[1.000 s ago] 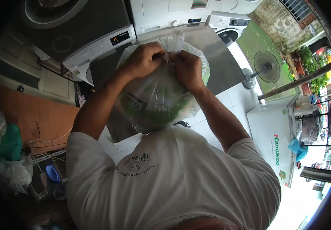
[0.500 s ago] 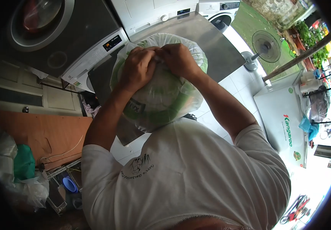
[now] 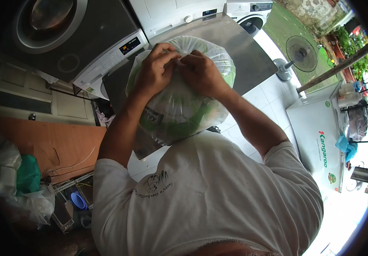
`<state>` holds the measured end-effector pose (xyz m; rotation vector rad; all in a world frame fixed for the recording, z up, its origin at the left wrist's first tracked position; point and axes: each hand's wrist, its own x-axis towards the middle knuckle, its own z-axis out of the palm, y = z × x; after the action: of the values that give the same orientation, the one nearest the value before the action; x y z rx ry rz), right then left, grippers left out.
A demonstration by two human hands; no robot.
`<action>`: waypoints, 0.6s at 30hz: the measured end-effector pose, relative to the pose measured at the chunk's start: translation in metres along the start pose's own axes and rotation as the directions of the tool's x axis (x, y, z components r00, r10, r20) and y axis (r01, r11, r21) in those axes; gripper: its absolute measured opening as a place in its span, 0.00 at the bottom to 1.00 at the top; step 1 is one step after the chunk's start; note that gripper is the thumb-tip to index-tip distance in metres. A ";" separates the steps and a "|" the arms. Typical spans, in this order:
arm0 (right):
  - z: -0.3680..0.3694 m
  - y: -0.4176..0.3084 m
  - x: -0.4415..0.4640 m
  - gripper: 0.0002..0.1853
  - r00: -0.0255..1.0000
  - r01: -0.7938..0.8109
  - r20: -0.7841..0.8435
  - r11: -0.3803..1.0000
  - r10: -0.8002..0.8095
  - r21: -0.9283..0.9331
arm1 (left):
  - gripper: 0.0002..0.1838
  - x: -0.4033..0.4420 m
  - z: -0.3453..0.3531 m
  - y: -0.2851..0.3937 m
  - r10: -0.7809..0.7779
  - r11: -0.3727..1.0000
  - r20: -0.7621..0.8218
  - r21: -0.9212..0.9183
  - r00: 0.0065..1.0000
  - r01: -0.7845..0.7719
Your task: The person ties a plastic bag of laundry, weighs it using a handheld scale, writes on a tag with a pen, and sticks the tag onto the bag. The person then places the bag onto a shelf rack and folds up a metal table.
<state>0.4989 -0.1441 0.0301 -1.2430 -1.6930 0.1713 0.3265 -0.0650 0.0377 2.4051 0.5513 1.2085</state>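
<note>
While both hands are up at its top, the full clear plastic bag [image 3: 184, 109] sits over the near part of the metal table [image 3: 250, 55], approx. mid-scene, close to the front of the white shirt [image 3: 218, 187]; can't tell if bag & shirt touch. Left hand [image 3: 155, 70] pinches the bunched top w/ thumb & bent fingers; right hand [image 3: 201, 73] grips the same bunch, fingers curled in, so the two nearly meet. Exact finger hold is partly hidden, and can't tell if there's a knot. Bag shows green areas inside + a dark label on its left side, w/ creases running down from the bunch. Far left, a grey machine w/ round door [image 3: 107, 25]; far side, a white machine [image 3: 171, 15] w/ knob & display, just past the table edge. Fan [image 3: 301, 54] stands far right on the floor tiles, nr. the grass. Right: white freezer [image 3: 312, 128] w/ "Kangaroo" lettering. Near left: brown board [image 3: 75, 138], green bag [image 3: 28, 175], blue tub [image 3: 78, 200] etc.
</note>
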 end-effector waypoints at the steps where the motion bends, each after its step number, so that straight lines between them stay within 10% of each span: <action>1: -0.006 0.004 0.004 0.09 0.987 -0.135 0.115 0.977 0.117 0.163 | 0.10 0.001 0.000 0.002 -0.004 1.000 -0.001 0.004 1.000 0.004; 6: -0.014 0.009 0.011 0.14 0.807 -0.585 0.411 0.670 0.425 0.456 | 0.08 0.003 -0.004 0.000 -0.039 0.997 0.087 -0.057 0.995 0.044; 13: -0.022 0.008 0.014 0.14 0.790 -0.605 0.453 0.645 0.413 0.467 | 0.08 0.003 0.000 0.008 -0.035 0.999 0.090 0.035 0.995 0.032; 16: -0.023 0.010 0.016 0.11 0.906 -0.395 0.291 0.862 0.307 0.319 | 0.07 0.005 -0.002 0.006 0.017 0.997 0.094 0.072 0.995 -0.024; 18: -0.025 0.016 0.015 0.10 0.985 0.124 0.127 0.992 -0.120 -0.025 | 0.07 0.002 -0.003 0.006 0.003 0.995 0.089 0.102 0.996 -0.012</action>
<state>0.5290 -0.1348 0.0423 -1.1684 -1.8822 0.1511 0.3260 -0.0683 0.0435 2.5351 0.5902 1.0945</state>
